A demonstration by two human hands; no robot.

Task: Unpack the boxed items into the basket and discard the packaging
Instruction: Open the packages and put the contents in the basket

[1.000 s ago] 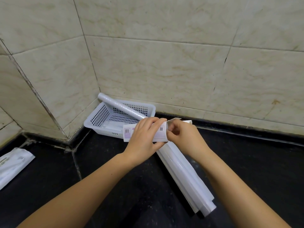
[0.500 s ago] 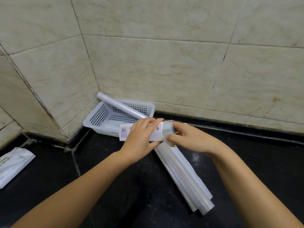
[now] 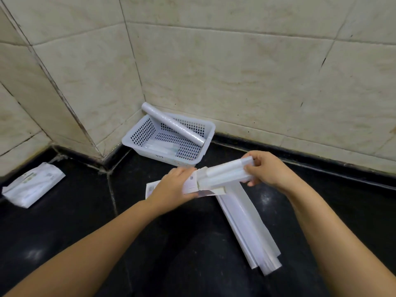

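My left hand (image 3: 173, 186) grips a small white carton (image 3: 191, 183) with printed codes, its end flap open. My right hand (image 3: 265, 168) holds the far end of a white wrapped roll (image 3: 225, 174) that sticks partway out of the carton toward the right. Behind them a white perforated basket (image 3: 137, 136) stands in the wall corner with a long white roll (image 3: 171, 125) leaning across it and flat clear packets on its bottom. A long clear plastic sleeve (image 3: 246, 224) lies on the black counter below my hands.
A white sealed pouch (image 3: 34, 185) lies at the far left of the black counter (image 3: 64, 232). Beige tiled walls meet in a corner right behind the basket. A tiled pillar juts out at the left.
My right hand has drawn the wrapped roll partway out of the carton toward the right. Both hands have shifted lower and right in view, and the basket now shows unobstructed.
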